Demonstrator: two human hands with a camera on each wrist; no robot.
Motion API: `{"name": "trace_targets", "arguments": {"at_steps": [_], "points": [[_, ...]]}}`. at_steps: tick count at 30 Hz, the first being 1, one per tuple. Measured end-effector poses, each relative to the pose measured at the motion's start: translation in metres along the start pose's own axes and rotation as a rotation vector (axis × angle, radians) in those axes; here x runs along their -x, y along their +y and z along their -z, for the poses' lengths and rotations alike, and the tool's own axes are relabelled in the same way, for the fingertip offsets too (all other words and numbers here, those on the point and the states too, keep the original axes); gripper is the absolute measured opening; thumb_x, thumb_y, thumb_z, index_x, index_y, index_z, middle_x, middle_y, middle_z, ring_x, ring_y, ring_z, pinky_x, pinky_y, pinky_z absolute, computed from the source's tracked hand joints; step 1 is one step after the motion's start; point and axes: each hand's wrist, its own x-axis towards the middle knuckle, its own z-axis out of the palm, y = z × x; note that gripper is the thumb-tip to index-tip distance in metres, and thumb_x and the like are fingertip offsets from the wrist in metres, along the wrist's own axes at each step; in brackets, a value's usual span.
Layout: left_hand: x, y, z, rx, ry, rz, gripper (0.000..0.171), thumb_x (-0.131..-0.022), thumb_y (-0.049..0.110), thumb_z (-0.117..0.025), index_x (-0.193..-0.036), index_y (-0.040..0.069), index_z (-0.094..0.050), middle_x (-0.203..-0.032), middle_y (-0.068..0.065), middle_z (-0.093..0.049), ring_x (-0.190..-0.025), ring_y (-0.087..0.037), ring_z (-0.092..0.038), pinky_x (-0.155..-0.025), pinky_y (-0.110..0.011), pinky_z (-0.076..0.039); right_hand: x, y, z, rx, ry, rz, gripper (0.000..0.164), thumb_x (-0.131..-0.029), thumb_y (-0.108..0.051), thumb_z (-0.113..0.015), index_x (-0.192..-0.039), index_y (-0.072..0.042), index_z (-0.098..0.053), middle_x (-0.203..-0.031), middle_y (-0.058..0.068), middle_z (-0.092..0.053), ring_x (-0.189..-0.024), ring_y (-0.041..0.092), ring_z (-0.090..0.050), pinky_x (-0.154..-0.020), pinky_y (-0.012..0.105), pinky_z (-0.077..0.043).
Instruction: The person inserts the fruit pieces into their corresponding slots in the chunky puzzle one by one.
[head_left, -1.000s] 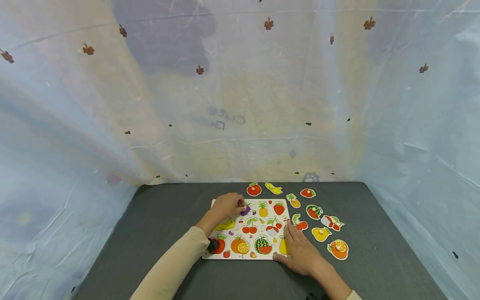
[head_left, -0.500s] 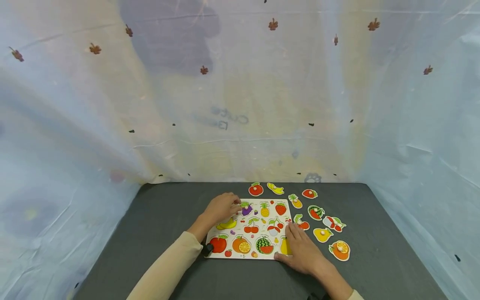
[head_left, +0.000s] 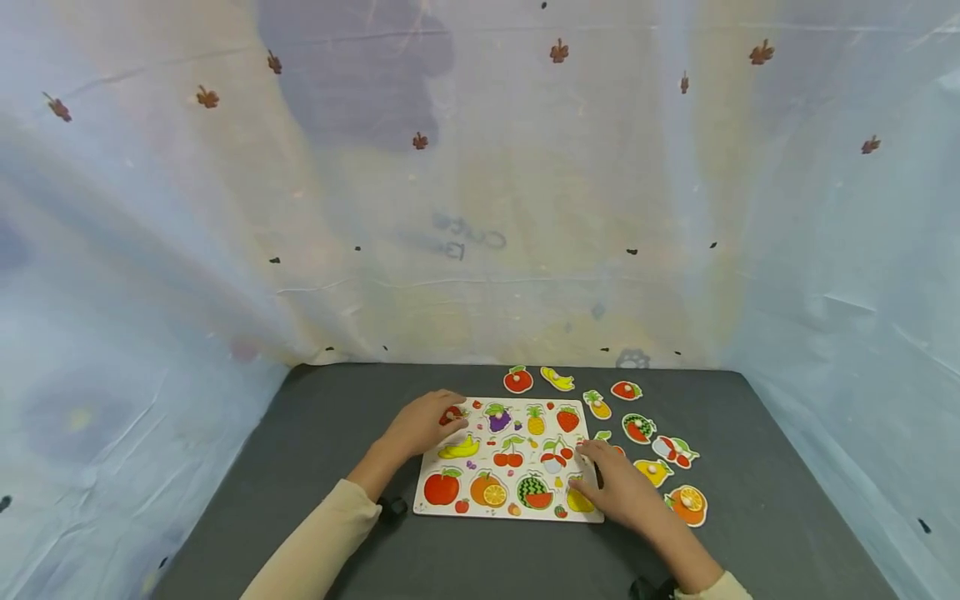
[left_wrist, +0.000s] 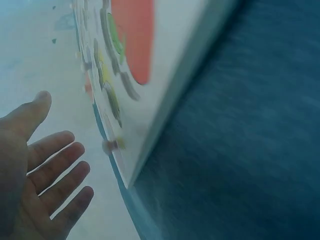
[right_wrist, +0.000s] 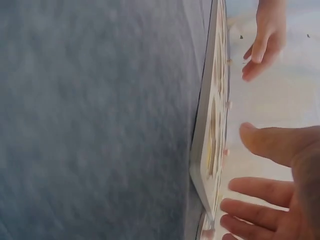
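Observation:
A white fruit puzzle board (head_left: pixel 480 515) lies flat on the dark table. Over its upper left corner is my left hand (head_left: pixel 423 425), whose spread fingers in the left wrist view hold nothing. Beside those fingertips a red fruit (head_left: pixel 452 415) is partly hidden by the hand. The grape picture (head_left: pixel 498 418) sits in the top row, right of it. My right hand (head_left: pixel 618 487) hovers at the board's right edge, thumb over the yellow pear (head_left: pixel 579 500); in the right wrist view its fingers are apart, with nothing in them.
Loose knobbed pieces lie behind and right of the board: a red fruit (head_left: pixel 518 379), bananas (head_left: pixel 557 379), a strawberry (head_left: pixel 626 390), a pineapple (head_left: pixel 597 405), a watermelon (head_left: pixel 639 428), a yellow pear (head_left: pixel 653 472) and an orange (head_left: pixel 687 505). A pale curtain (head_left: pixel 510 317) hangs behind the table.
My left hand has drawn away from the grapes to the left, over the board's corner. My right hand, earlier flat along the right edge, has lifted and its fingers now arch.

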Motion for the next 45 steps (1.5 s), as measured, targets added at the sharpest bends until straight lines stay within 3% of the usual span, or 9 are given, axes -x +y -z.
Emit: {"name": "trace_targets", "arguments": {"at_steps": [8, 13, 24, 30, 35, 39, 45], "points": [[0.021, -0.006, 0.005, -0.021, -0.078, 0.031, 0.077, -0.099, 0.061, -0.070, -0.159, 0.016, -0.054, -0.161, -0.011, -0.053, -0.148, -0.036, -0.050, -0.122, -0.059, -0.041, -0.013, 0.016, 0.015, 0.020, 0.099, 0.028, 0.045, -0.097, -0.025, -0.082, -0.134, -0.003, -0.071, -0.134, 0.016, -0.067, -0.119, 0.035, -0.066, -0.100, 0.057, -0.057], [0.036, -0.012, 0.006, -0.006, -0.109, 0.038, 0.089, -0.096, 0.064, -0.072, -0.164, 0.014, -0.046, -0.166, -0.014, -0.047, -0.151, -0.038, -0.046, -0.123, -0.059, -0.039, -0.022, 0.029, 0.029, 0.019, 0.132, 0.047, 0.042, -0.099, -0.021, -0.080, -0.133, 0.001, -0.071, -0.135, 0.023, -0.067, -0.127, 0.044, -0.062, -0.104, 0.063, -0.053], [0.060, -0.018, 0.003, 0.057, -0.189, 0.009, 0.106, -0.091, 0.076, -0.069, -0.170, 0.013, -0.034, -0.175, -0.009, -0.031, -0.161, -0.041, -0.028, -0.129, -0.061, -0.026, -0.053, 0.057, 0.041, 0.060, 0.111, 0.047, 0.040, -0.101, -0.020, -0.077, -0.132, 0.004, -0.071, -0.136, 0.027, -0.066, -0.130, 0.050, -0.058, -0.108, 0.067, -0.049], [0.073, -0.016, 0.007, 0.063, -0.230, -0.002, 0.116, -0.087, 0.076, -0.074, -0.170, 0.009, -0.029, -0.177, -0.011, -0.027, -0.163, -0.039, -0.024, -0.131, -0.060, -0.023, -0.064, 0.063, 0.045, 0.055, 0.100, 0.038, 0.037, -0.100, -0.018, -0.078, -0.130, 0.002, -0.072, -0.128, 0.024, -0.069, -0.116, 0.046, -0.065, -0.098, 0.063, -0.056], [0.083, -0.012, 0.008, 0.049, -0.274, -0.023, 0.121, -0.086, 0.075, -0.076, -0.171, 0.005, -0.026, -0.177, -0.015, -0.023, -0.163, -0.039, -0.022, -0.132, -0.059, -0.021, -0.072, 0.061, 0.046, 0.043, 0.088, 0.031, 0.035, -0.100, -0.017, -0.077, -0.129, 0.003, -0.072, -0.123, 0.021, -0.070, -0.112, 0.043, -0.068, -0.097, 0.061, -0.057], [0.087, -0.007, 0.009, 0.068, -0.285, -0.038, 0.124, -0.085, 0.073, -0.079, -0.170, 0.001, -0.025, -0.177, -0.019, -0.022, -0.163, -0.040, -0.022, -0.132, -0.058, -0.020, -0.079, 0.061, 0.044, 0.064, 0.098, 0.033, 0.030, -0.099, -0.013, -0.077, -0.124, 0.004, -0.073, -0.119, 0.021, -0.071, -0.109, 0.041, -0.069, -0.095, 0.060, -0.058], [0.088, -0.004, 0.009, 0.071, -0.312, -0.027, 0.129, -0.081, 0.072, -0.083, -0.170, 0.001, -0.022, -0.178, -0.018, -0.020, -0.164, -0.038, -0.019, -0.132, -0.057, -0.020, -0.093, 0.062, 0.041, 0.093, 0.103, 0.025, 0.018, -0.101, -0.016, -0.077, -0.114, -0.003, -0.077, -0.107, 0.014, -0.069, -0.097, 0.031, -0.066, -0.086, 0.053, -0.058]]}}
